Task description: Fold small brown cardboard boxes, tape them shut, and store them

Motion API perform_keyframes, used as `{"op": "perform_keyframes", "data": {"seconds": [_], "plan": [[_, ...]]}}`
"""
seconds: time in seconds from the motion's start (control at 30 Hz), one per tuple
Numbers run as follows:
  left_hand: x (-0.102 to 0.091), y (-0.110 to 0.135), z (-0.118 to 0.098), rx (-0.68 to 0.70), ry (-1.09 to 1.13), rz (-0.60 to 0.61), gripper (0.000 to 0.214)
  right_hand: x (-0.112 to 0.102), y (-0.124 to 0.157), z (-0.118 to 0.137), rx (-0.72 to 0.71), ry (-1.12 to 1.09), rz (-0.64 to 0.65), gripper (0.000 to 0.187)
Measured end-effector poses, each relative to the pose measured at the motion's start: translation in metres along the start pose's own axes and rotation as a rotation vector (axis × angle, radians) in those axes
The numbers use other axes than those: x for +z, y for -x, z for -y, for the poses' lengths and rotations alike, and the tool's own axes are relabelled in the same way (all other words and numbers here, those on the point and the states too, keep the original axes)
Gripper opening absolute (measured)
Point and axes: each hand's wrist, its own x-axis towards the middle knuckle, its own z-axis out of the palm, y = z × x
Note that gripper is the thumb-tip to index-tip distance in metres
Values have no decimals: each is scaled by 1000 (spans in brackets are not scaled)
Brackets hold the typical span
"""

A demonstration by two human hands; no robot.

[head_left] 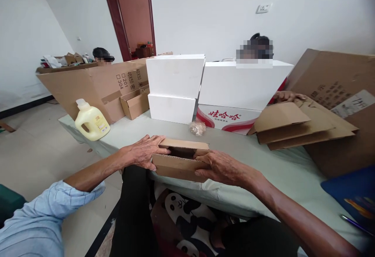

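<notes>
A small brown cardboard box [175, 166] sits at the near edge of the table, its top partly open. My left hand [144, 151] grips its left end, fingers curled over the top flap. My right hand [220, 166] holds the right end, fingers pressed on the front wall and rim. Inside the box is dark and I cannot see its contents.
A yellow detergent jug [91, 121] stands at the left on the pale table [263, 159]. White boxes [174, 75] and flat cardboard [293, 124] lie behind. A crumpled plastic wad [197, 128] lies mid-table. Another person's hand [285, 96] rests on cardboard; two people sit behind the boxes.
</notes>
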Motion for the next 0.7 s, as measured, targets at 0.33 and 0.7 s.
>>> {"op": "perform_keyframes", "data": {"seconds": [0.33,0.7], "plan": [[1,2,14,127,231,-193,61,38,23,-19,-75,12,-433,27],[6,3,31,157,490,-230,53,71,29,-41,104,-270,-896,29]]}}
